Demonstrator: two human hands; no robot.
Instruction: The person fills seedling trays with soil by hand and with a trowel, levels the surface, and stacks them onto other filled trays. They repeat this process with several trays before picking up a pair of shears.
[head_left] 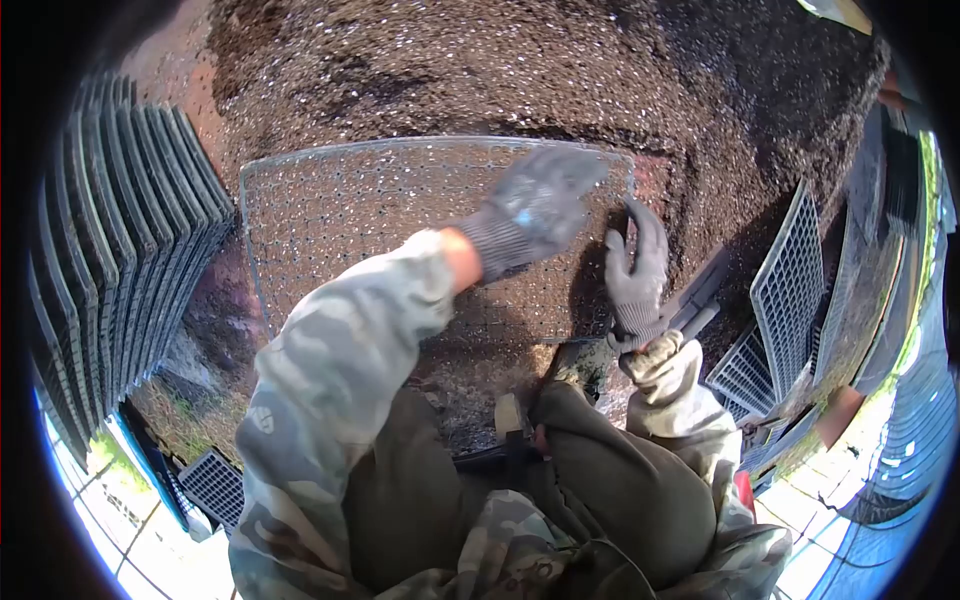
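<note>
Both grips are spread at the right end of the sideways seed tray (350,220): left hand (540,205) flat on it, right hand (635,265) just at its edge.

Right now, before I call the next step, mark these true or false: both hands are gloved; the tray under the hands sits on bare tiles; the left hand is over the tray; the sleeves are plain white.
1. Both hands are gloved: true. The left hand and the right hand wear grey gloves.
2. The tray sits on bare tiles: false. It lies on a heap of dark soil.
3. The left hand is over the tray: true. It is spread near the tray's upper right corner.
4. The sleeves are plain white: false. They are camouflage patterned.
</note>
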